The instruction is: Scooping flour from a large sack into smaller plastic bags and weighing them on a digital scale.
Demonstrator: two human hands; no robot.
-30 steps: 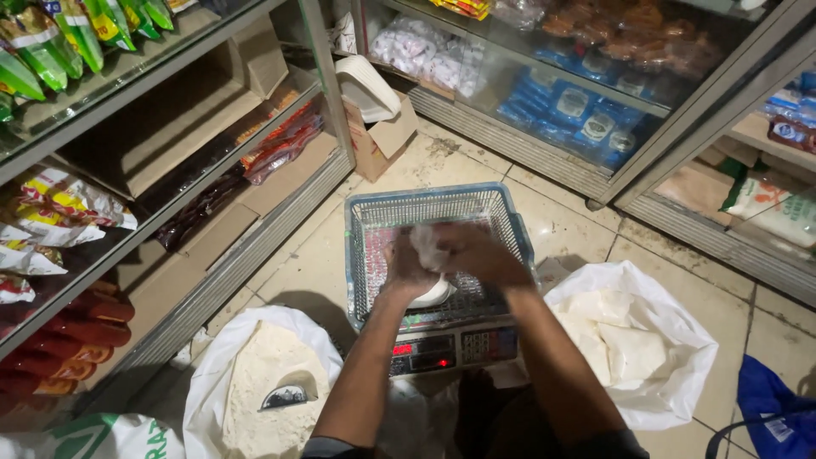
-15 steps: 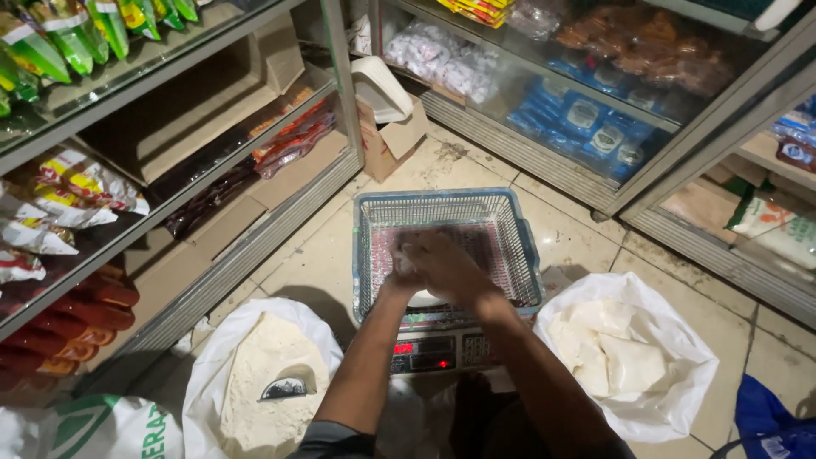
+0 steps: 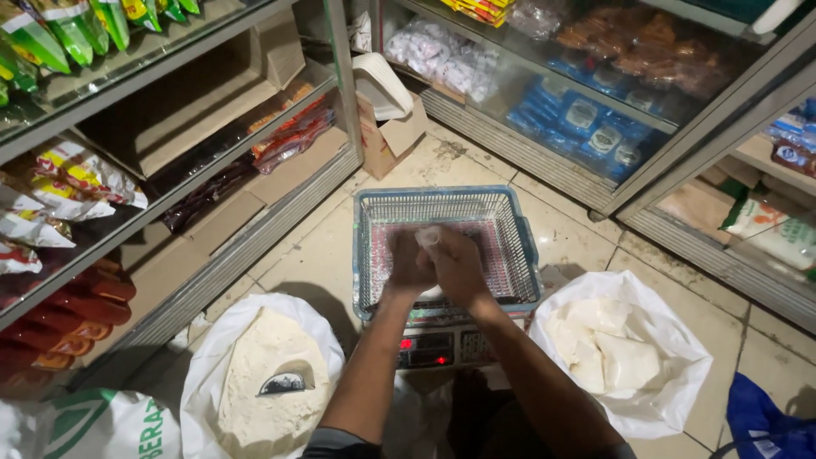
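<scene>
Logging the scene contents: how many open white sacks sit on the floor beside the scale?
2. One sack of loose flour lies left of the scale; one sack of filled bags lies right. More may be hidden below the frame.

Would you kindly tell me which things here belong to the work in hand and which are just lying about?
In use: left hand and right hand on a small white bag, basket, scale, flour sack, sack of filled bags.
Lying about: cardboard box, blue bag, shelf snacks.
</scene>
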